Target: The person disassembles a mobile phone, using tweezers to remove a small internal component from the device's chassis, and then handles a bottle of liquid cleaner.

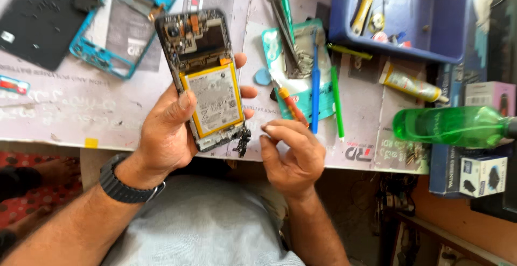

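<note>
Surface (head view): a worktable (64, 110) covered with pale, scuffed printed sheets, seen from above; the person sits at its near edge, grey-clad lap below.
Left hand (167, 131): wears a dark wristwatch (126, 188). It holds an opened phone (207, 77) off the table, back cover removed, tilted toward the camera, probably so the interior faces the eyes.
Left-hand fingers: closed around the phone body; the thumb (180, 104) presses the left edge, the other fingertips show at the right edge. Grip is firm and narrow, clamping the frame only, leaving the internals uncovered.
Phone interior: yellow-bordered battery (215, 99) in the middle, circuit board and camera module above it, a small dark part hanging loose at the bottom edge (242, 139).
Right hand (293, 155): just beside the phone's lower right corner, holding a red-and-yellow screwdriver (293, 107).
Right-hand fingers: curled, thumb and forefinger pinched on the tool's shaft; the tip end is hidden, so contact with the phone cannot be told.
Table, far left: a teal phone frame (124, 23) and a black back cover (37, 18), set well apart from the hands.
Table, centre: a teal packet (296, 61), metal tweezers (285, 34), a blue tool (315, 83) and a green tool (336, 102), within reach of the right hand.
Table, right: a blue tray (398, 50), a glue tube (412, 85), a green plastic bottle (452, 126) lying on its side.
</note>
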